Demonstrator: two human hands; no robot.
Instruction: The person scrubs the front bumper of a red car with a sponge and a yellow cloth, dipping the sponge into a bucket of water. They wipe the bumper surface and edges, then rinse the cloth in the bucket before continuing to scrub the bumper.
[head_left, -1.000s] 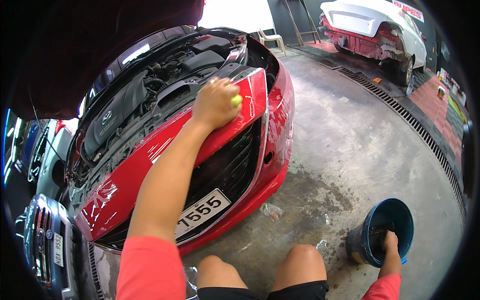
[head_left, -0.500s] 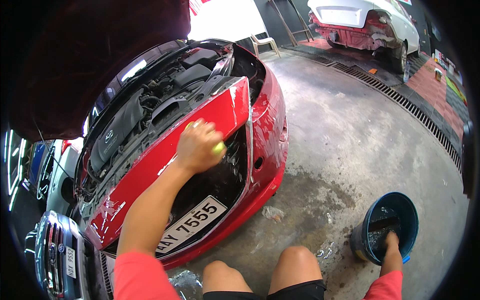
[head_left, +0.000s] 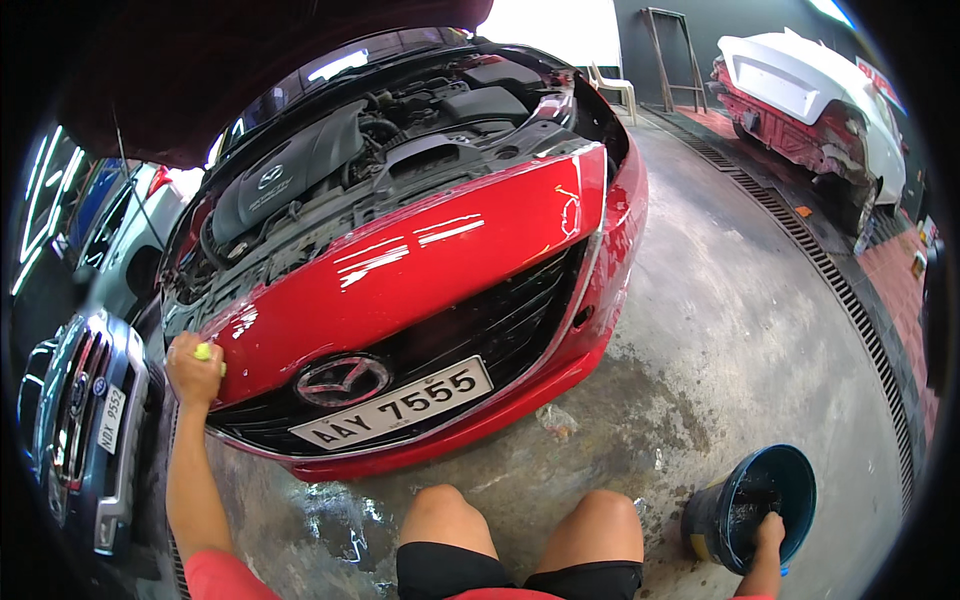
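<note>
My left hand (head_left: 195, 370) is closed around a small yellow-green pad (head_left: 204, 351), only partly showing between the fingers. It rests at the left end of the glossy red front panel (head_left: 400, 290) of a car with its hood raised. White marks and light streaks lie on that panel, and a yellow scribble stands near its right end. At lower right, my right hand (head_left: 770, 527) reaches down inside a dark blue bucket (head_left: 699, 525) of water. Its fingers are hidden, so their grip does not show.
Below the panel are a black grille (head_left: 520, 305) and a licence plate (head_left: 400, 408). A dark blue vehicle (head_left: 100, 440) stands close on the left. A floor drain grate (head_left: 830, 270) runs along the right, before a white car (head_left: 800, 80) lacking its rear bumper. A plastic chair (head_left: 613, 88) stands behind.
My left hand with the pad has moved from the panel's right part to its far left end. The view has turned left. My right hand is still in the bucket.
</note>
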